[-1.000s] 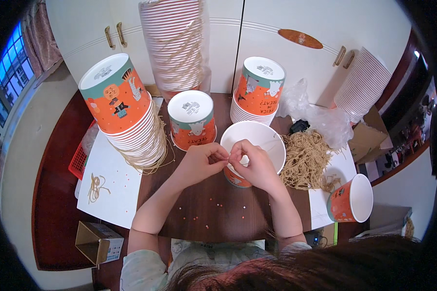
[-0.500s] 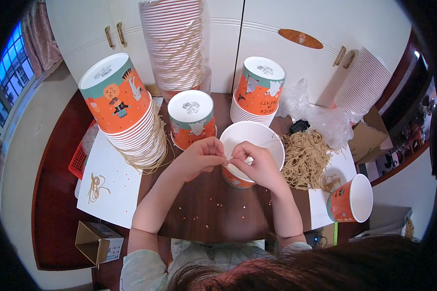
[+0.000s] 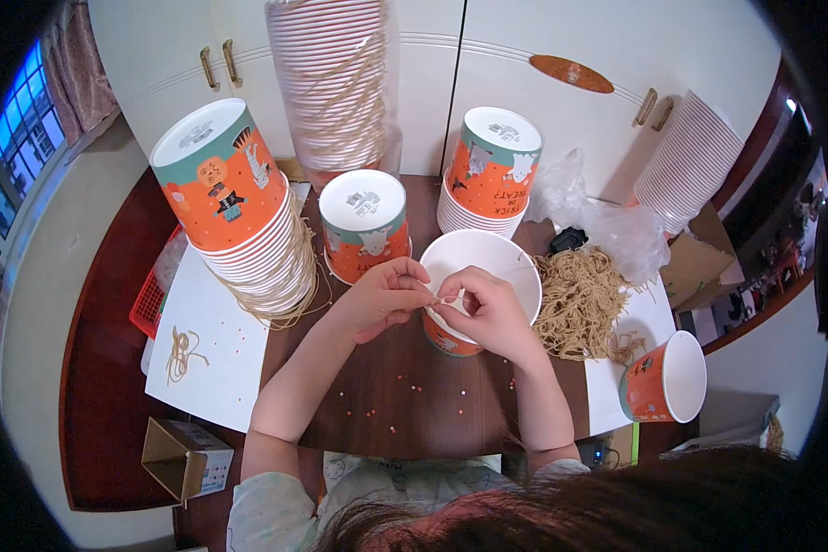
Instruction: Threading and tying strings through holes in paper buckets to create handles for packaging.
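An orange and teal paper bucket [image 3: 450, 343] with a white inside stands upright before me, its mouth tilted toward me. Over its near left rim, my left hand [image 3: 388, 296] and my right hand [image 3: 489, 309] meet fingertip to fingertip. Both are closed in a pinch on a thin pale piece of twine [image 3: 448, 299], of which only a short bit shows. The rest of it is hidden by the fingers. To the right of the bucket lies a heap of tan twine [image 3: 580, 308].
Upside-down bucket stacks stand at left [image 3: 216, 189], centre [image 3: 366, 221] and right [image 3: 497, 175]. Behind rises a tall wrapped stack [image 3: 331, 92]. One bucket [image 3: 649, 377] lies on its side at far right. Small paper dots [image 3: 419, 388] dot the brown table [image 3: 340, 428]. Loose twine [image 3: 184, 354] lies left.
Both hands have shifted very slightly to the right, still pinching together at the bucket's rim. The right fingers have curled a little differently, and a bit of twine shows between the hands.
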A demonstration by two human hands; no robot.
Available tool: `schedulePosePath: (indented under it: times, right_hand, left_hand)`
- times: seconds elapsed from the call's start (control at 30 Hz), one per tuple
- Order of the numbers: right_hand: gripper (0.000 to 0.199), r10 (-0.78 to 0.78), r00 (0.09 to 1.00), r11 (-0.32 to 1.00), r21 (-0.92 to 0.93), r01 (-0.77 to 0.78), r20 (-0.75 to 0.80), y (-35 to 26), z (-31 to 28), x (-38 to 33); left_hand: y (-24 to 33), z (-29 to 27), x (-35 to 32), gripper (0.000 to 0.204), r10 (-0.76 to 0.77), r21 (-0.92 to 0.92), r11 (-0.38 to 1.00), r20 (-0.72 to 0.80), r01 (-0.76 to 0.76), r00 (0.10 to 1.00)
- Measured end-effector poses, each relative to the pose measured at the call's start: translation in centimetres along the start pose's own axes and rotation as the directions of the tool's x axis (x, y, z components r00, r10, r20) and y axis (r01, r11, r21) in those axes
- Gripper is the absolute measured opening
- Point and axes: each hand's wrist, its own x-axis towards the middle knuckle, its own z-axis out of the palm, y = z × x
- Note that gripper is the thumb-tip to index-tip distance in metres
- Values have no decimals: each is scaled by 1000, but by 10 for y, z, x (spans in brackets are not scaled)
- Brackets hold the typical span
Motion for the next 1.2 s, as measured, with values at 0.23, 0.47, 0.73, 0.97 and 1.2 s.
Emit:
schedulePosePath:
  times: [0.23,0.47,0.73,0.97,1.2]
  right_hand:
    - [16,-16,1000,999,-32,16,-7,2,3,0]
    - [16,44,999,996,-77,-45,-14,-2,3,0]
    - [12,-6,999,989,-148,-2,-54,1,4,-1]
    - [10,20,998,998,-59,-23,-59,5,2,0]
    - [10,82,997,996,25,-82,-8,8,-1,-1]
  left_hand:
    - [1,3,-1,21,42,61,997,-37,-40,998]
    - [3,12,-5,24,170,285,948,-74,-142,983]
    - [4,14,-5,24,219,323,929,-93,-179,971]
    - [3,10,-7,17,210,498,852,-41,-162,977]
    - [-8,7,-4,9,389,714,649,-14,-263,921]
